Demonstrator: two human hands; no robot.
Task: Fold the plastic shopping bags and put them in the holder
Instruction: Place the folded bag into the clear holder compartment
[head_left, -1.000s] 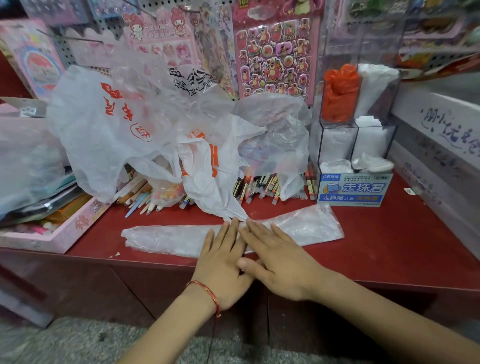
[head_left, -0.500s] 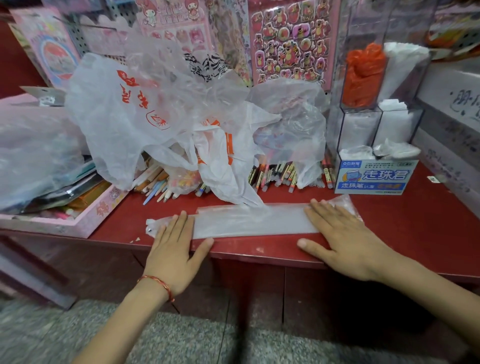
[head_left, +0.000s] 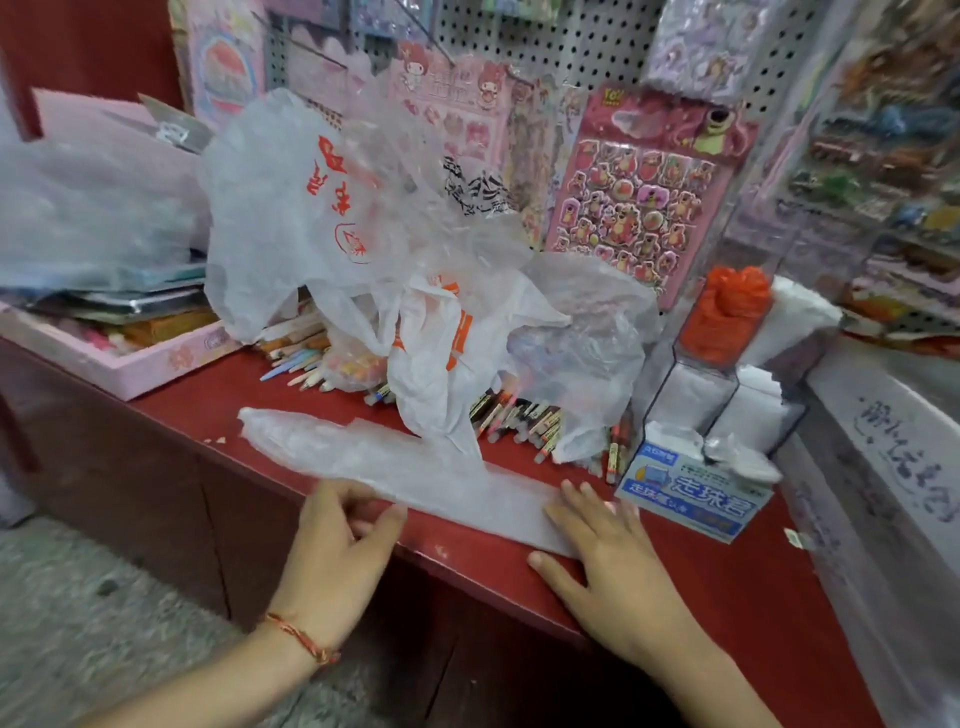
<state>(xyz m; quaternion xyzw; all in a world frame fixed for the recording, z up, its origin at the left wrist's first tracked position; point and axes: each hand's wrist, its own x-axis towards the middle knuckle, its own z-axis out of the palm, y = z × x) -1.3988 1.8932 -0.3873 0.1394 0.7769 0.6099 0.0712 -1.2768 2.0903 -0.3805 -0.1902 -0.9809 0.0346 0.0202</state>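
The folded bag (head_left: 441, 483) lies as a long, flat, translucent strip along the front edge of the red desk (head_left: 727, 597), slanting from far left to near right; its left end is slightly puffed, its right end pressed flat.

Left hand (head_left: 343, 551): forearm enters from the lower left, back of the hand toward the camera; the fingertips disappear at the near edge of the strip, left of its middle; the thumb extends rightward against that edge; the view is blurred, so whether the grip is closed on the plastic cannot be told. A red string bracelet (head_left: 301, 636) sits on this wrist.

Right hand (head_left: 608, 566): forearm enters from the lower right; palm down, fingers straight and together, thumb spread to the left; the grip is open, with the fingertips resting flat on the right end of the strip.

The holder (head_left: 691, 395), a clear compartment unit, stands at the right rear of the desk; an orange bag (head_left: 727, 312) fills one upper cell; white bags occupy the others. A blue-and-white box (head_left: 691, 493) sits just in front of it, near the right fingertips.

A pile of loose bags (head_left: 337, 218) rises behind the strip, over a row of pencils (head_left: 519, 415); one white bag hangs down onto the strip. A pink tray (head_left: 156, 358) sits at the left.
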